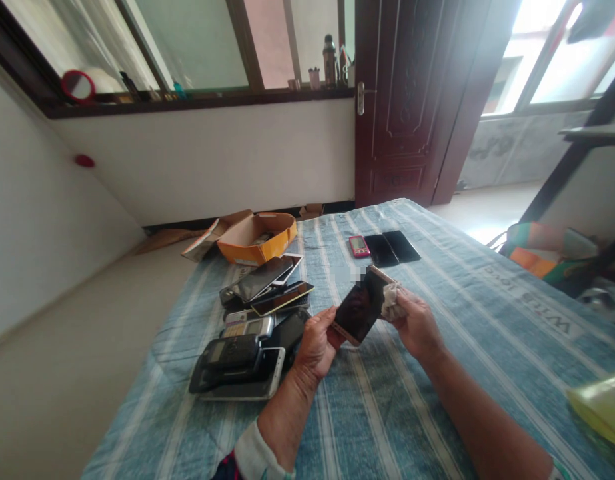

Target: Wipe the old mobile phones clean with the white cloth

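My left hand (317,343) grips the lower end of a gold-edged smartphone (360,308), held tilted above the striped blue cloth (437,373). My right hand (416,323) is closed on a small crumpled white cloth (390,301) pressed against the phone's right edge. The phone's dark screen faces up.
A pile of several phones (252,327) lies left of my hands. Three more devices, a pink phone (359,246) and two dark ones (391,248), lie in a row farther back. An orange cardboard box (257,237) sits at the far left edge. A yellow-green object (602,407) lies at the right.
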The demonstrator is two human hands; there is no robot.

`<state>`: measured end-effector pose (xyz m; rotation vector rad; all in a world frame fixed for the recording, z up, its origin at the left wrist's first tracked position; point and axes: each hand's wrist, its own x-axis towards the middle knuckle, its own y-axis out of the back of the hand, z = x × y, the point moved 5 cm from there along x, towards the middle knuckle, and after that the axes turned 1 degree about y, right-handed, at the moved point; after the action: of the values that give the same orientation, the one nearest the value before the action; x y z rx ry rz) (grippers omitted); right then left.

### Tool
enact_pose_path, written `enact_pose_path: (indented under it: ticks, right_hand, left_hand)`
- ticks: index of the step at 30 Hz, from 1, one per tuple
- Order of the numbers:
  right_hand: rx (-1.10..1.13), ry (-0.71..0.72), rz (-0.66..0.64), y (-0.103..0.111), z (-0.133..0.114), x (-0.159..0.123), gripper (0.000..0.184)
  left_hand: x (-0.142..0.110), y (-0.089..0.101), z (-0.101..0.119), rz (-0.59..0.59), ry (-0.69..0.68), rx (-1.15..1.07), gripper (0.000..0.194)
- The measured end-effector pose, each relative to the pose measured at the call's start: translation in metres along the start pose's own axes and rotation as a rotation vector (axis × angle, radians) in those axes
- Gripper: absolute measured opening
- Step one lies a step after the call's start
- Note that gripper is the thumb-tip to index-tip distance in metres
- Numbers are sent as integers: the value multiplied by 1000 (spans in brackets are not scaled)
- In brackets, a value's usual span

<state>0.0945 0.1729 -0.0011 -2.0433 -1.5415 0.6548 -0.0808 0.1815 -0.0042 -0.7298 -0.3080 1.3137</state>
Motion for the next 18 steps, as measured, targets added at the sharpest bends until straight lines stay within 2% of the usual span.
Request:
enact_pose_path:
  ticks: [18]
  right_hand:
    - [-12, 13, 4, 2, -1, 3, 25]
  left_hand:
    - [2, 0, 1, 34, 5, 18, 15]
